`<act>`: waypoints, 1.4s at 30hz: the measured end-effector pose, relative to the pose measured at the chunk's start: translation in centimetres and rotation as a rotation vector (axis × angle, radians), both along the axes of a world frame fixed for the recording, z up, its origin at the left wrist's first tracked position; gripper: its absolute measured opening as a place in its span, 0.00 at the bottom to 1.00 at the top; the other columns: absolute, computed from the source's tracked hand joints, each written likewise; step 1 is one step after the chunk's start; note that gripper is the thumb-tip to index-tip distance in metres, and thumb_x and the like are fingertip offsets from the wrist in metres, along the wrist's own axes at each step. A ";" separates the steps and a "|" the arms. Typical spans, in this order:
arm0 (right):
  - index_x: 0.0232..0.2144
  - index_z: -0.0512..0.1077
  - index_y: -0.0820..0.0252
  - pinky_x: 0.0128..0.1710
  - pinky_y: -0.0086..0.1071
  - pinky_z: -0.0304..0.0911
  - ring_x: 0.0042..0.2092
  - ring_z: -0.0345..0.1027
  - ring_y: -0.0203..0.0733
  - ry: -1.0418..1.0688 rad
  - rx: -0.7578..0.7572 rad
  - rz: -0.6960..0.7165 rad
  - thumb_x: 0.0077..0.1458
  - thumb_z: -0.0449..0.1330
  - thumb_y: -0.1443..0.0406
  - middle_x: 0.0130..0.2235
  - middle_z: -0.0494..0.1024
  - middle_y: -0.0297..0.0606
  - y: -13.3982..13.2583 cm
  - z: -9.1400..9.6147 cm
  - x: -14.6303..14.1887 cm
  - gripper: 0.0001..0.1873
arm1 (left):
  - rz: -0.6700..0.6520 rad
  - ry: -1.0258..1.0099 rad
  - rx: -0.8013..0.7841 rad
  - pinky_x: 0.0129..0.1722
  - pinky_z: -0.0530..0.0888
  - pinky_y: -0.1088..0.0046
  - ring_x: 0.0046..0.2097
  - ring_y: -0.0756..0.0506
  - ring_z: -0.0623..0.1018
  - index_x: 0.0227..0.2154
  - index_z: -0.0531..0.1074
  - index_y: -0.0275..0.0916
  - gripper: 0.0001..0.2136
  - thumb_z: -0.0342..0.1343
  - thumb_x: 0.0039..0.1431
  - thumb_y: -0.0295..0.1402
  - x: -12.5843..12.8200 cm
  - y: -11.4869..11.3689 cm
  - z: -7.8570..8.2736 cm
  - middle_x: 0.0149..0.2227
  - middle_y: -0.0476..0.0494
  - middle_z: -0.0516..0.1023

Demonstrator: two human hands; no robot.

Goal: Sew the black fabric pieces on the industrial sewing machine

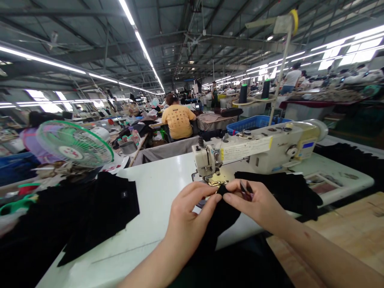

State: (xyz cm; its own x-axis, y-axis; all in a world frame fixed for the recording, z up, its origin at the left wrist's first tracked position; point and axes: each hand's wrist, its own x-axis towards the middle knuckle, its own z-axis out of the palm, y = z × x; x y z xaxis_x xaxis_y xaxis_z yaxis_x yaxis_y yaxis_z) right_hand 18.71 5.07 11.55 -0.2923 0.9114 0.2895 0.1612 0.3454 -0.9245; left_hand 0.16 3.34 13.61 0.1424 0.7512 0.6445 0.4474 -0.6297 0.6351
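Both hands meet at a piece of black fabric (223, 216) just in front of the sewing machine's needle area. My left hand (192, 206) pinches its upper edge between thumb and fingers. On the other side of that edge, my right hand (255, 200) grips the same fabric with thumb and forefinger. Dark pointed blades of what look like thread snips (246, 188) stick out of the right palm; their handles are mostly hidden by the fingers. The cloth hangs down over the table's front edge. The pale sewing machine (267, 146) stands directly behind, its lit presser foot close to my fingertips.
Stacks of black fabric pieces lie left (114, 200) and right (279, 190) on the pale table (159, 176). A green-rimmed fan (75, 144) stands at the left. Behind the machine are a blue basket (258, 122) and thread cones (243, 94). A person in yellow (178, 122) sits ahead.
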 end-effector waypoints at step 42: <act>0.43 0.68 0.56 0.30 0.23 0.61 0.28 0.70 0.30 -0.264 0.661 -0.002 0.59 0.62 0.69 0.36 0.81 0.30 1.0 1.4 -0.8 0.09 | 0.006 0.600 0.024 0.44 0.75 0.69 0.44 0.45 0.80 0.42 0.76 0.41 0.10 0.52 0.63 0.26 -2.1 -0.3 3.7 0.43 0.45 0.81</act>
